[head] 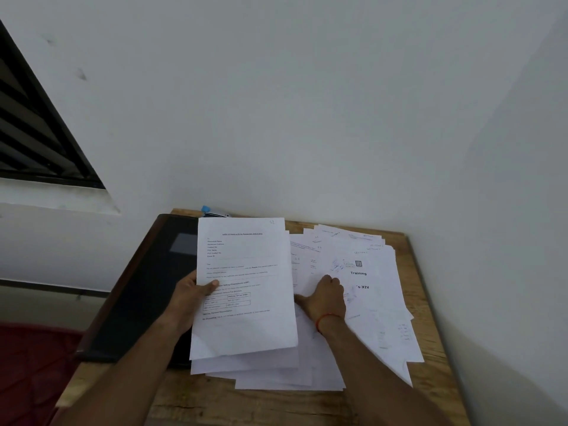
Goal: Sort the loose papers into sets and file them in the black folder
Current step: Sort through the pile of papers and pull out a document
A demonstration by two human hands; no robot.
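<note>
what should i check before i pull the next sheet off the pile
1. Firm grip of left hand on held sheets: ok, thumb on the front.
2. Single sheet taken by right hand from loose papers: cannot tell, its fingers are curled on the pile.
3. Corner mark on held sheets visible for matching: ok.
4. black folder open for filing: not ok, it looks closed.

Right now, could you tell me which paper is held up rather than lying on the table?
The letter sheet with the printed grid, pinched by the left hand; the other papers lie spread under the right hand.
</note>
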